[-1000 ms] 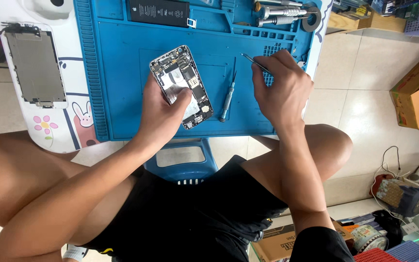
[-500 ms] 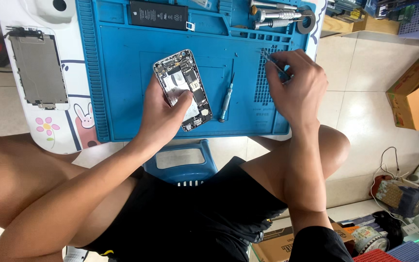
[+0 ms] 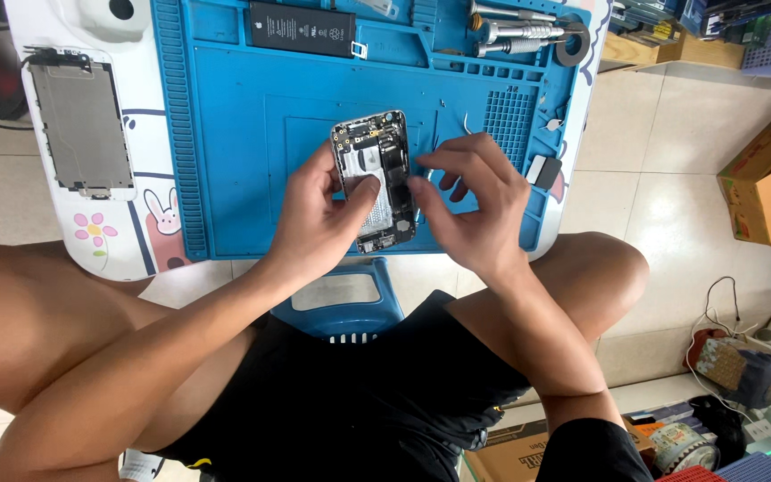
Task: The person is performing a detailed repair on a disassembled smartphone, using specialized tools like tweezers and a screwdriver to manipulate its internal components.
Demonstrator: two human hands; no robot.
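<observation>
Opened phone chassis (image 3: 377,178), its boards exposed, lies on the blue repair mat (image 3: 234,143) over the white bench (image 3: 55,36), near the mat's middle. Left hand (image 3: 319,219) has its grip pinching the chassis by the left edge, thumb on the inner plate, while right hand (image 3: 470,201) has its fingertips (image 3: 417,187) pressed together at the right edge; whether they pinch a part, I cannot tell. A detached screen panel (image 3: 82,125) lies well apart at left.

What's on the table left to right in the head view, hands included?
Detached phone screen → left hand → opened phone → right hand → small dark part at the blue mat's right edge.
</observation>
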